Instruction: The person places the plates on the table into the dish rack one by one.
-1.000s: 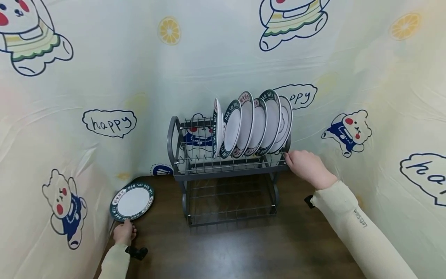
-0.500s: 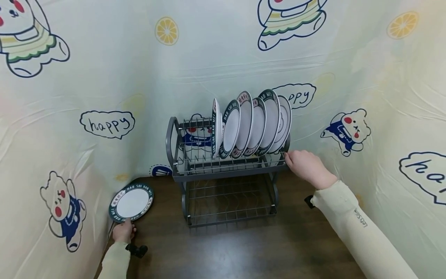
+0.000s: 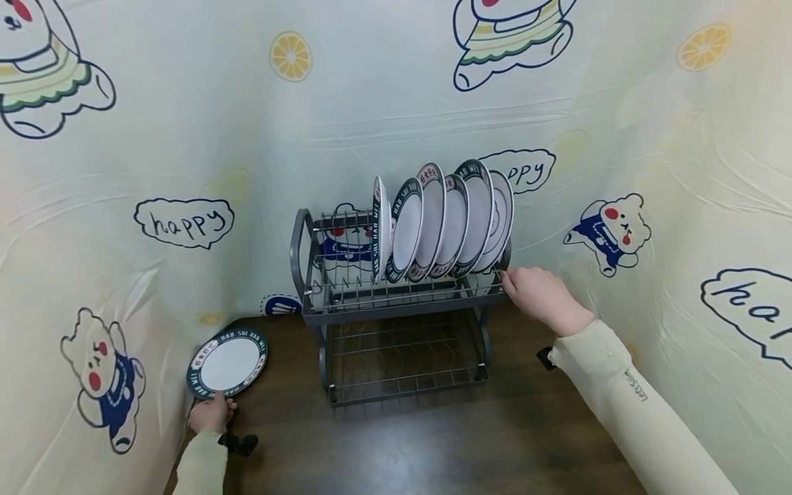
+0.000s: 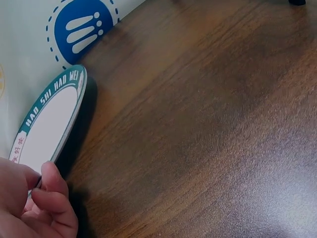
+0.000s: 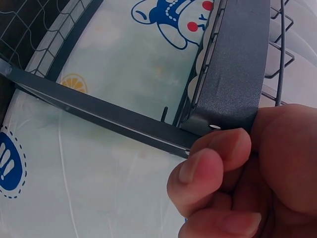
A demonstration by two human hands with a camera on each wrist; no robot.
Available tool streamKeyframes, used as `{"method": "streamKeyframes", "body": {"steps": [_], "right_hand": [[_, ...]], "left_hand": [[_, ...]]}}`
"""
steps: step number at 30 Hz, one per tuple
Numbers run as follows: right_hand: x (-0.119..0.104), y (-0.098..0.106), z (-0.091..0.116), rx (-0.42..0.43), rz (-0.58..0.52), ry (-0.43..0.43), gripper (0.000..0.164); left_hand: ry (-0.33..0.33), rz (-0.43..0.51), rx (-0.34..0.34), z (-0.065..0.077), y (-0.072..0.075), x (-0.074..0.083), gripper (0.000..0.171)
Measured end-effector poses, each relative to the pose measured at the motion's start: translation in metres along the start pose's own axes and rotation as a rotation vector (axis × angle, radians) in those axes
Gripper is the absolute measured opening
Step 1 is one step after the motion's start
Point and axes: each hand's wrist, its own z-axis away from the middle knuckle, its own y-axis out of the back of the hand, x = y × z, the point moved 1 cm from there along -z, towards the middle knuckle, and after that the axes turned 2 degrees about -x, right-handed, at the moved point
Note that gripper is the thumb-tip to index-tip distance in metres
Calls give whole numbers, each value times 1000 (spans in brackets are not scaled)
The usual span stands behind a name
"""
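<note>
In the head view my left hand (image 3: 210, 414) is at the lower left, pinching the near rim of a white plate (image 3: 229, 364) with a green lettered border. The left wrist view shows that plate (image 4: 52, 124) tilted, its rim between thumb and fingers (image 4: 54, 183). My right hand (image 3: 537, 294) holds the right front corner of a grey two-tier dish rack (image 3: 396, 313). From the right wrist view, curled fingers (image 5: 198, 171) grip the rack's frame (image 5: 230, 64) at that corner. Several similar plates (image 3: 433, 234) stand on edge in the upper tier, toward its right side.
The upper tier's left slots (image 3: 343, 275) hold no plate. Below them is the wire lower tier (image 3: 402, 357). A dark wooden table (image 3: 396, 447) lies under everything. Printed sheeting (image 3: 371, 96) hangs behind and at both sides, close to the left plate.
The head view has shifted slightly, so the scene sits a little further left. Both hands keep their holds on the plate and the rack.
</note>
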Motion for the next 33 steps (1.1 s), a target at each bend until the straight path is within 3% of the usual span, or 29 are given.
{"method": "streamKeyframes", "body": {"steps": [16, 24, 33], "right_hand": [[-5, 2, 3, -22, -18, -2, 44], [-2, -1, 2, -37, -35, -1, 44], [0, -1, 1, -74, -64, -7, 43]], "left_hand": [[-79, 76, -12, 9, 6, -14, 26], [-138, 45, 15, 16, 8, -12, 30], [-147, 76, 32, 25, 16, -12, 31]]}}
